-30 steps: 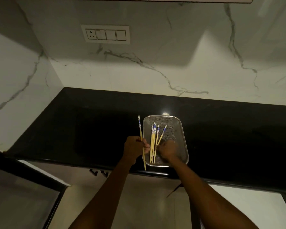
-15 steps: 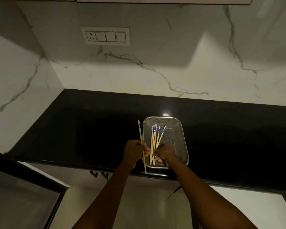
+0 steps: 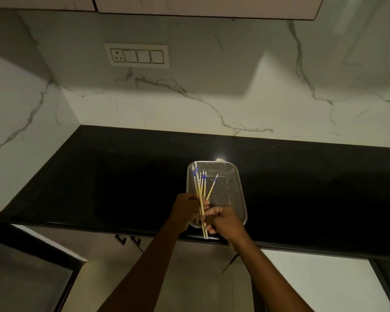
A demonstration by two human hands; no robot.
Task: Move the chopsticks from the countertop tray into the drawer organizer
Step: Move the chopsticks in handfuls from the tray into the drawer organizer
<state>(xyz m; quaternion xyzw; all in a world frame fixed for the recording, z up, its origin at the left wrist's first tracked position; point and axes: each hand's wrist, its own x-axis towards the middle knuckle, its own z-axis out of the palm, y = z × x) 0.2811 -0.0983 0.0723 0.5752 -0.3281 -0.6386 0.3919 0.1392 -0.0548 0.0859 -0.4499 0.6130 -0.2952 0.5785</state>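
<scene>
Head view, dim light.

- Wall switch plate (image 3: 136,55): well beyond the left hand, on the marble backsplash.
- Left hand (image 3: 186,208): fingers wrapped round a bundle of blue-patterned chopsticks (image 3: 200,190), gripping mid-shaft.
- Chopsticks: patterned ends fan out beyond the knuckles, over the left part of the mesh tray (image 3: 240,188). Plain tips stick out on the near side of the hand, past the front edge of the black countertop (image 3: 99,181).
- Right hand (image 3: 226,222): just right of the left hand, fingers curled, pinching the same bundle lower down.
- Tray: beneath and beyond both hands, at the countertop's front edge.
</scene>
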